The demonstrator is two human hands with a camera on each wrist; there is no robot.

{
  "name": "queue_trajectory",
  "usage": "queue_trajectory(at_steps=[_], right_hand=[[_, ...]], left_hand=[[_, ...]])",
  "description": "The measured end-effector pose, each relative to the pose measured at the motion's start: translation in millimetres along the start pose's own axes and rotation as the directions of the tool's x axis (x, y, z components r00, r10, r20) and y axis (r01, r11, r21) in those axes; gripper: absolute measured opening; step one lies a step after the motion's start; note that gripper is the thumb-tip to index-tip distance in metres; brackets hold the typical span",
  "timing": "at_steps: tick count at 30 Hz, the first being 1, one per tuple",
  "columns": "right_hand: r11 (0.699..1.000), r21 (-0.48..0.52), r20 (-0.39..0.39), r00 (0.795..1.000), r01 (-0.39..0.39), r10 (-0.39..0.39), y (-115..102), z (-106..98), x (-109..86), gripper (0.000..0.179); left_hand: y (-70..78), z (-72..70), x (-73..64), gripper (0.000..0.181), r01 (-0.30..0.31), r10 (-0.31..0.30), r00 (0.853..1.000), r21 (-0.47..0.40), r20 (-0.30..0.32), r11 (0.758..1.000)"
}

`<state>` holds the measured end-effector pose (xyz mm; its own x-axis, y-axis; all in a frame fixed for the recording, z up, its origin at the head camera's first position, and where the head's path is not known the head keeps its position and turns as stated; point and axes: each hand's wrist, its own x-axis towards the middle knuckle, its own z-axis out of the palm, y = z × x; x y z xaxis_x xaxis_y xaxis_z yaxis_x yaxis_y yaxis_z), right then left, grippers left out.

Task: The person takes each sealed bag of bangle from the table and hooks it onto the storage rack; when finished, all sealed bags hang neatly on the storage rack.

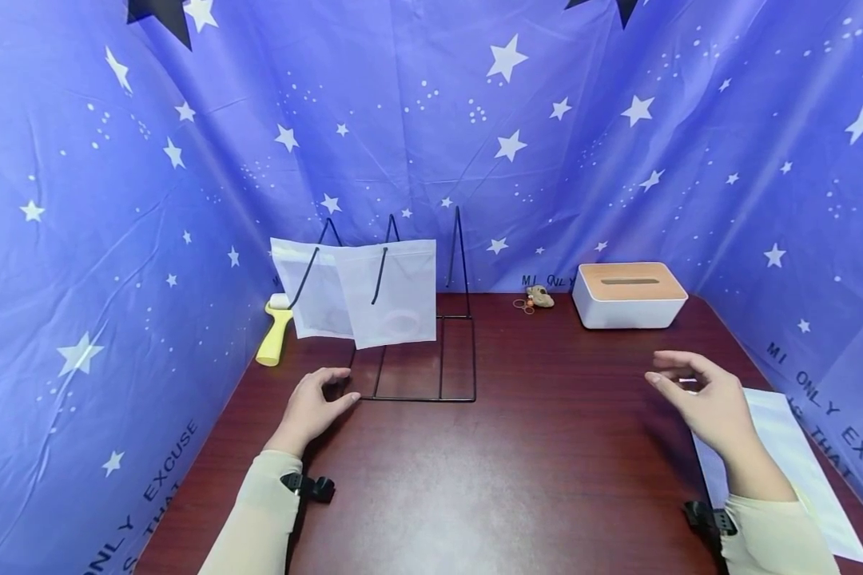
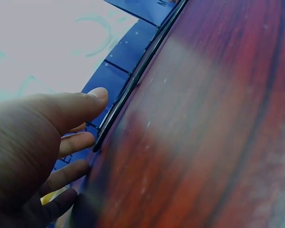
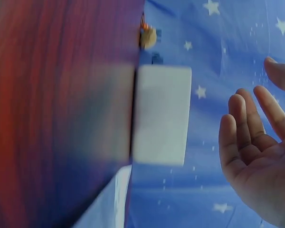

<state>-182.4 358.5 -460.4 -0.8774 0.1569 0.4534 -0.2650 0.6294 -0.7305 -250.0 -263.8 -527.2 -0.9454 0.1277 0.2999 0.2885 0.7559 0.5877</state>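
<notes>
The person's left hand (image 1: 311, 406) reaches in from the near left with thumb and fingers parted, gripping nothing, right at the near left corner of the black wire rack (image 1: 417, 399); the wrist view is too soft for me to say whether a fingertip touches the wire. From that hand, the rack spreads away to the right and far side across the dark red table (image 1: 546, 463). Up on its wires, just beyond the fingers, two white pouches stand side by side, the right pouch (image 1: 406, 275) partly overlapping the left pouch (image 1: 316, 295), and a faint pinkish ring (image 1: 401, 322) shows low in the right one. To the far left of the hand lies a yellow-handled roller (image 1: 274, 335). Well apart on the right, the right hand (image 1: 715, 403) hangs with its fingers loosely bent and thumb apart, holding nothing, by the far end of a flat white piece (image 1: 798, 447). Beyond it sits a wood-topped white box (image 1: 626, 311), with a small tan object (image 1: 540, 297) farther left.
</notes>
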Motion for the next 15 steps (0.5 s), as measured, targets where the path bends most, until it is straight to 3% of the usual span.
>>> queue_trajectory(at_steps=[6,15], right_hand=[[0.999,-0.038,0.007,1.000,-0.028,0.028,14,-22,-8.2,0.042],[0.991,-0.117,0.114,0.990,-0.065,0.078,41,-61,-26.3,0.047]], left_hand=[[-1.9,-1.4,0.1,0.052,-0.006,0.006,1.000,0.003,0.007,1.000],[-7.3,-2.4,-1.2,0.053,0.038,-0.038,0.999,0.018,0.018,0.999]])
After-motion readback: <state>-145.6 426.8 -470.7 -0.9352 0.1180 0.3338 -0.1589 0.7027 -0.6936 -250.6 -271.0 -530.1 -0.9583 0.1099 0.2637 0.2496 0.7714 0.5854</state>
